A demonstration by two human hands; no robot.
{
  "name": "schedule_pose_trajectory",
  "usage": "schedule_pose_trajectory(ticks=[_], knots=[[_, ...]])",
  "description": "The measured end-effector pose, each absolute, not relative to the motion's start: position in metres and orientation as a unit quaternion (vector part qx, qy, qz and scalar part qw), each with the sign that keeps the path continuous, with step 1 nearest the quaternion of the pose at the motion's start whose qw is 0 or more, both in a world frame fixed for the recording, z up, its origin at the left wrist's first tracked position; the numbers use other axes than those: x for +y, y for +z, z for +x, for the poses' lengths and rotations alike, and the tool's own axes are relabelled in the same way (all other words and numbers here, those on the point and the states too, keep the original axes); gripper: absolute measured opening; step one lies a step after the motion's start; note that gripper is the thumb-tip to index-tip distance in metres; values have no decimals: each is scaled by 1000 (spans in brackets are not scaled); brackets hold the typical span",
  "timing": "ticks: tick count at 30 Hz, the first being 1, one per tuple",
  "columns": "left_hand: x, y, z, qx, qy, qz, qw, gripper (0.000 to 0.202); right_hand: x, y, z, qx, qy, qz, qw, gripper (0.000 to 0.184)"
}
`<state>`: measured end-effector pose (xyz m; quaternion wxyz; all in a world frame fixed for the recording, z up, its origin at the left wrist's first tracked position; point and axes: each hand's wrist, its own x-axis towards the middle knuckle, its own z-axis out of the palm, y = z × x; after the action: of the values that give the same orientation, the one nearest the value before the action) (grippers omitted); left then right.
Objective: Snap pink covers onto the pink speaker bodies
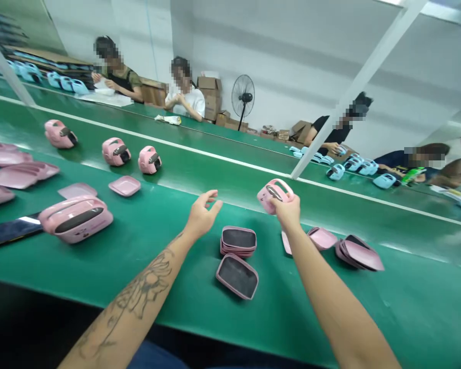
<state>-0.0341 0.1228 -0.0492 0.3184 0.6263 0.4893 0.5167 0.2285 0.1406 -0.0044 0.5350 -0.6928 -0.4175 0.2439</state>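
Note:
My right hand (290,211) is closed on a small pink plastic housing (266,197) with a loop handle and a dark window, raised over the far part of the table. My left hand (203,215) reaches forward with fingers apart and nothing in it. Between my forearms lie a stack of pink-rimmed dark panels (238,240) and a single pink-rimmed dark panel (237,277) in front of it. To the left stands a larger pink housing (80,220) with a handle and dark strip. Beyond my right forearm are stacked pink covers (359,253).
Pink shells (19,174) and a flat pink cover (125,185) lie on the left of the green table (146,287). Several pink housings (116,152) stand on the green strip behind. White posts (318,148) rise beyond. Co-workers (186,97) sit across, near blue housings (355,163) and a fan (244,96).

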Motion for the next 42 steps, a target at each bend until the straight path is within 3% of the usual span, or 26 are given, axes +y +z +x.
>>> schedule_pose_trajectory(ticks=[1, 6, 10, 14, 16, 20, 26, 34, 42], knots=[[128, -56, -37, 495, 502, 633, 320, 56, 161, -9, 236, -404, 225, -714, 526, 41], [112, -63, -53, 506, 386, 697, 331, 27, 211, -45, 263, -367, 143, -793, 465, 41], [76, -36, -64, 523, 276, 734, 335, 42, 208, -55, 267, -404, 101, -805, 422, 45], [31, -34, -57, 576, 174, 741, 299, 35, 160, -40, 259, -502, 84, -763, 399, 39], [13, -45, -49, 576, 178, 744, 289, 28, 117, -32, 251, -551, 93, -738, 379, 28], [-6, -69, -36, 570, 203, 754, 256, 18, 21, -33, 233, -601, 137, -724, 310, 40], [-20, -78, -28, 570, 211, 770, 192, 20, -46, -54, 213, -626, 244, -716, 190, 38], [-37, -87, -23, 560, 236, 787, 107, 21, -39, -61, 202, -600, 259, -729, 202, 21], [-54, -94, -18, 549, 336, 756, 123, 17, -51, -49, 200, -570, 235, -740, 270, 27]])
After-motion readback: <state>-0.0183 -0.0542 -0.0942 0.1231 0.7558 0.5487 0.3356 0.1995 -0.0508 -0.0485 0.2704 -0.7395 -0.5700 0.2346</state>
